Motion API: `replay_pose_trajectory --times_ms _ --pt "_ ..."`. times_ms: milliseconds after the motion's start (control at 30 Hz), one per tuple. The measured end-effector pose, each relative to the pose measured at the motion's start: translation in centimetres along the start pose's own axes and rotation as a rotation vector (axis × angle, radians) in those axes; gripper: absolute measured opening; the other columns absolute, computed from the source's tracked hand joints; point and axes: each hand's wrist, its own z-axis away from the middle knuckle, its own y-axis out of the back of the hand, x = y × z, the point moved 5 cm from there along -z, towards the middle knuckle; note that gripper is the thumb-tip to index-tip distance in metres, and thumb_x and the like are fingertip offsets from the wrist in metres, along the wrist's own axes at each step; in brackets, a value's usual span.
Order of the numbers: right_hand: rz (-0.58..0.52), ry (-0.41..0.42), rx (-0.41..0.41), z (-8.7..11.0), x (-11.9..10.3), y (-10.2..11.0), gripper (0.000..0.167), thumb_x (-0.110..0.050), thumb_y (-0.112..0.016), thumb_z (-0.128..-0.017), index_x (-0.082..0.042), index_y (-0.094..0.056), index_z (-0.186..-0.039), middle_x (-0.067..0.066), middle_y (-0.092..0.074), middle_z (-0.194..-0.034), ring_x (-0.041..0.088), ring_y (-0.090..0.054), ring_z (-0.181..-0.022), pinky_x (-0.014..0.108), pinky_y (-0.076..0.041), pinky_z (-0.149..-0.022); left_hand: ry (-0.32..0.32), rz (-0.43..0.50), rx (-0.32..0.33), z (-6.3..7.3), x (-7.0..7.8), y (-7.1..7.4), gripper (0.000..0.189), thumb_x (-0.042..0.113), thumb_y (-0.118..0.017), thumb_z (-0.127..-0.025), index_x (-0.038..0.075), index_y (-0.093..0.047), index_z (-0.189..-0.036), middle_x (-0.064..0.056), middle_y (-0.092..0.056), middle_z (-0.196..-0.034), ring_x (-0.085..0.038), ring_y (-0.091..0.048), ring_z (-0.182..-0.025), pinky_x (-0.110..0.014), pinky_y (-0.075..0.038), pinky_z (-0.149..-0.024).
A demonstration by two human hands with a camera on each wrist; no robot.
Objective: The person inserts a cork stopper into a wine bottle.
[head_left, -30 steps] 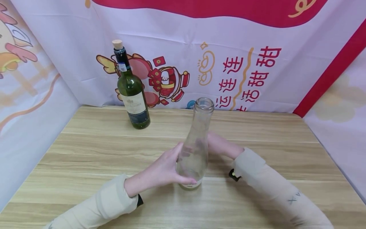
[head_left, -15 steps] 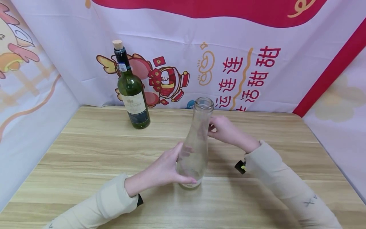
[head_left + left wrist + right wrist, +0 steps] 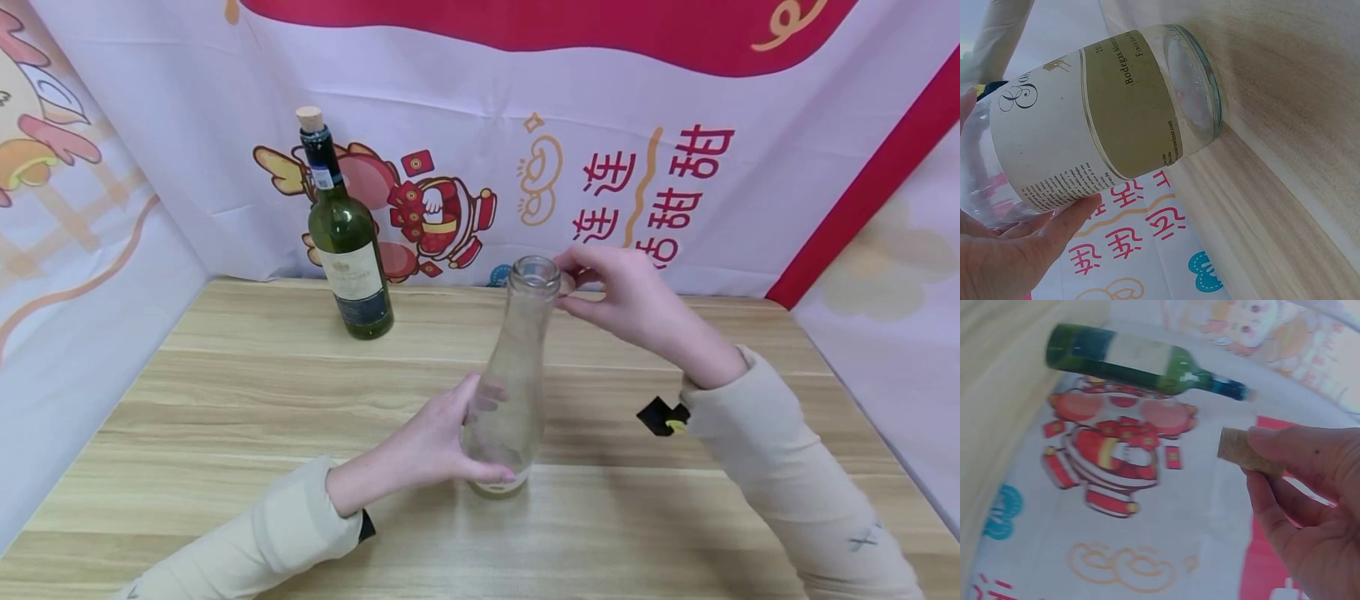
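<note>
A clear glass bottle (image 3: pixel 517 367) stands upright on the wooden table, its mouth uncovered. My left hand (image 3: pixel 423 450) grips its lower body, thumb at the front and fingers round the far side. In the left wrist view the bottle's white and gold label (image 3: pixel 1129 106) shows. Just right of the bottle's rim, my right hand (image 3: pixel 637 304) pinches a cork (image 3: pixel 1235 447) between thumb and fingers. The right wrist view shows one end of that cork jutting out past the fingertips. From the head view it is mostly hidden by the fingers.
A green wine bottle (image 3: pixel 352 267) with a pale label stands at the back left, a cork (image 3: pixel 309 118) in its neck. Behind the table (image 3: pixel 225 400) hangs a printed white and red cloth (image 3: pixel 465 92). More cloth covers both sides.
My right hand has risen from low behind the clear bottle to beside its rim, bringing the cork up. The left hand and both bottles have stayed in place.
</note>
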Motion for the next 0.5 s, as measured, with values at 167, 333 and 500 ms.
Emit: replay_pose_trajectory --times_ms 167,333,500 --pt "0.007 0.084 0.112 -0.2 -1.9 2.4 0.031 0.006 -0.074 -0.069 -0.002 -0.066 -0.098 0.003 -0.065 -0.091 0.008 -0.059 -0.080 0.021 -0.051 -0.074 0.021 0.016 -0.012 0.0 -0.1 -0.1 0.085 0.033 -0.083 -0.061 0.014 -0.036 -0.129 -0.002 -0.052 -0.126 -0.018 -0.052 -0.112 -0.039 -0.043 -0.094" --pt "-0.054 0.118 0.188 -0.3 -3.5 4.1 0.034 0.008 -0.073 -0.068 0.002 -0.066 -0.101 0.007 -0.065 -0.096 0.007 -0.059 -0.082 0.016 -0.050 -0.076 0.018 0.024 -0.013 0.0 -0.1 -0.1 0.086 0.034 -0.083 -0.062 0.013 -0.035 -0.129 -0.003 -0.052 -0.126 -0.020 -0.052 -0.112 -0.042 -0.043 -0.093" --pt "-0.142 0.164 0.253 -0.1 -5.0 5.3 0.039 0.015 -0.071 -0.067 0.006 -0.064 -0.104 0.010 -0.064 -0.097 0.008 -0.059 -0.086 0.019 -0.051 -0.076 0.029 0.019 -0.018 0.0 -0.2 -0.2 0.087 0.034 -0.083 -0.061 0.013 -0.034 -0.130 -0.003 -0.051 -0.127 -0.020 -0.052 -0.112 -0.042 -0.044 -0.092"
